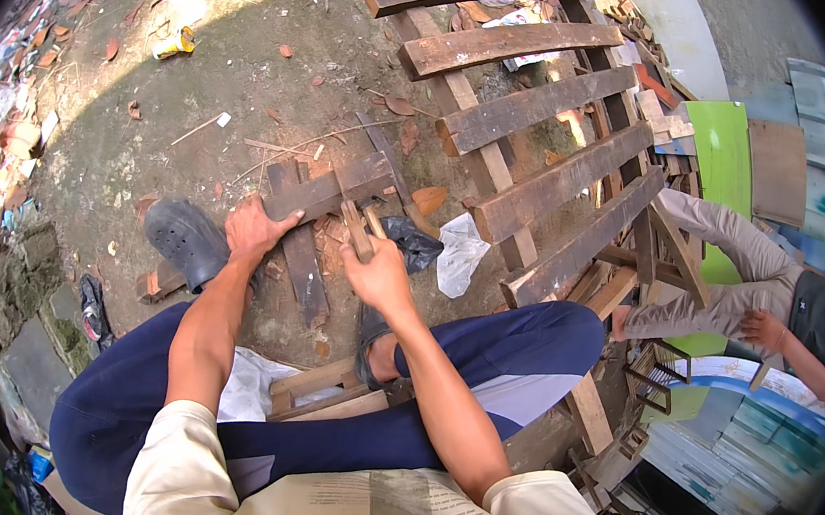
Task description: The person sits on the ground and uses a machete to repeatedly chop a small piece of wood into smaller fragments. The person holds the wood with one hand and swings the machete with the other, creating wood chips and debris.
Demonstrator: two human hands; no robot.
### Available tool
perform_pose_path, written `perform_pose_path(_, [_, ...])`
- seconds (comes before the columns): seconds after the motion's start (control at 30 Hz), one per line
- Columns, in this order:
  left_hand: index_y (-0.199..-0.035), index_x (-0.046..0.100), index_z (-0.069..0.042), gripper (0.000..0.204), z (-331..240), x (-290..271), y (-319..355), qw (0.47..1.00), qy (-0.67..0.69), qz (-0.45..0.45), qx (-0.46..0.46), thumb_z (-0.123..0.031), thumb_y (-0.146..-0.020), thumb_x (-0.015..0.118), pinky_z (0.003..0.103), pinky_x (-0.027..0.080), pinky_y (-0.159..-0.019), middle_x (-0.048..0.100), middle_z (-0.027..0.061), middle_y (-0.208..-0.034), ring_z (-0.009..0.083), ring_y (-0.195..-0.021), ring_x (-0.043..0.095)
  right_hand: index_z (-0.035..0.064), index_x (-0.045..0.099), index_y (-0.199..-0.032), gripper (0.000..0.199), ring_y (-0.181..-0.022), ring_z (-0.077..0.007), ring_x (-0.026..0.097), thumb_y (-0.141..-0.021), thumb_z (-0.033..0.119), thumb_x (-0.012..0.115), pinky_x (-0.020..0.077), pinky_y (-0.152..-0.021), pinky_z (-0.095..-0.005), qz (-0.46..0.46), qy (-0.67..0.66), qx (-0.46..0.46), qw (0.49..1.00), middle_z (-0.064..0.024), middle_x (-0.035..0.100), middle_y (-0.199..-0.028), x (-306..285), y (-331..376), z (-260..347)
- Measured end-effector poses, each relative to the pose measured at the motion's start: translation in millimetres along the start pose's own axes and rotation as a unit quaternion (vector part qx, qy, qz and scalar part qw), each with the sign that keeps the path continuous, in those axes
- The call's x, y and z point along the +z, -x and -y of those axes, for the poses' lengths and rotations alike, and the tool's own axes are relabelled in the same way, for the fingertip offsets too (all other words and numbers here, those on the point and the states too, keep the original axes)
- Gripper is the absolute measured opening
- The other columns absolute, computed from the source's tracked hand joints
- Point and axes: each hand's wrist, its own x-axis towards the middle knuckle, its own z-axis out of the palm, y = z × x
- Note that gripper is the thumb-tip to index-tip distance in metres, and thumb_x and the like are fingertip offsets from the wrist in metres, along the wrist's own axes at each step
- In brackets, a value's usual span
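My left hand point(253, 228) grips the near end of a short dark wooden plank point(324, 194), its thumb on top. That plank lies across another dark board point(303, 264) on the ground, between my feet. My right hand point(378, 272) is closed round a light wooden handle point(357, 232), just right of the plank. What is at the handle's far end I cannot make out. A thin dark strip point(383, 152) lies beyond the plank. Beside my right hand are a black plastic bag point(412, 243) and a crumpled clear plastic piece point(461, 253).
A slatted wooden frame point(546, 131) stands close on the right. Beyond it another person point(732, 281) sits near a green panel point(714, 159). My dark clog point(185, 239) is left of the boards. Loose wood pieces point(337, 400) lie below my legs, and dry leaves litter the ground.
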Motion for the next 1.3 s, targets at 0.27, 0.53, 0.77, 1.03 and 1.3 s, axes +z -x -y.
perform_pose_path(0.27, [-0.111, 0.069, 0.006, 0.095, 19.2, 4.3, 0.2, 0.999, -0.028, -0.023, -0.012, -0.081, -0.072, 0.071, 0.047, 0.055, -0.092, 0.074, 0.0260, -0.106, 0.0406, -0.101, 0.072, -0.0030, 0.071, -0.096, 0.028, -0.071, -0.0406, 0.071, -0.095, 0.025, 0.068, 0.0544, -0.069, -0.0457, 0.057, -0.068, 0.018, 0.996, -0.0252, 0.067, -0.072, -64.8, 127.1, 26.2])
perform_pose_path(0.53, [-0.112, 0.068, 0.007, 0.096, -0.3, -7.8, 0.7, 1.000, -0.003, 0.022, -0.017, -0.080, -0.072, 0.072, 0.047, 0.055, -0.092, 0.075, 0.0256, -0.102, 0.0405, -0.100, 0.073, -0.0039, 0.065, -0.083, 0.033, -0.059, -0.0224, 0.061, -0.094, 0.027, 0.071, 0.0498, -0.061, -0.0414, 0.006, -0.009, -0.004, 1.000, -0.0146, 0.061, -0.062, 10.1, -4.6, -3.2])
perform_pose_path(0.77, [-0.114, 0.068, 0.008, 0.098, 21.2, 5.6, 3.6, 0.999, -0.014, -0.030, -0.015, -0.080, -0.071, 0.072, 0.048, 0.055, -0.092, 0.075, 0.0263, -0.104, 0.0409, -0.100, 0.073, -0.0025, 0.071, -0.092, 0.029, -0.059, -0.0331, 0.063, -0.095, 0.027, 0.069, 0.0517, -0.064, -0.0438, 0.079, -0.023, 0.035, 0.996, -0.0203, 0.062, -0.065, -59.1, 115.3, 21.6])
perform_pose_path(1.03, [-0.105, 0.073, 0.006, 0.094, 16.4, 1.0, 0.6, 0.999, -0.012, 0.002, -0.033, -0.081, -0.070, 0.072, 0.047, 0.057, -0.089, 0.075, 0.0263, -0.104, 0.0398, -0.097, 0.074, -0.0052, 0.066, -0.084, 0.034, -0.055, -0.0227, 0.057, -0.092, 0.028, 0.072, 0.0488, -0.059, -0.0419, 0.047, 0.007, 0.003, 0.999, -0.0175, 0.062, -0.062, -7.8, 24.0, 18.4])
perform_pose_path(1.3, [-0.103, 0.073, 0.004, 0.091, 12.8, -6.4, 2.9, 0.999, -0.004, 0.016, -0.031, -0.080, -0.070, 0.074, 0.047, 0.057, -0.089, 0.076, 0.0241, -0.102, 0.0389, -0.097, 0.074, -0.0029, 0.069, -0.086, 0.027, -0.059, -0.0140, 0.058, -0.094, 0.023, 0.072, 0.0489, -0.059, -0.0361, 0.064, 0.050, 0.005, 0.997, -0.0118, 0.062, -0.063, -32.6, 62.8, 26.7])
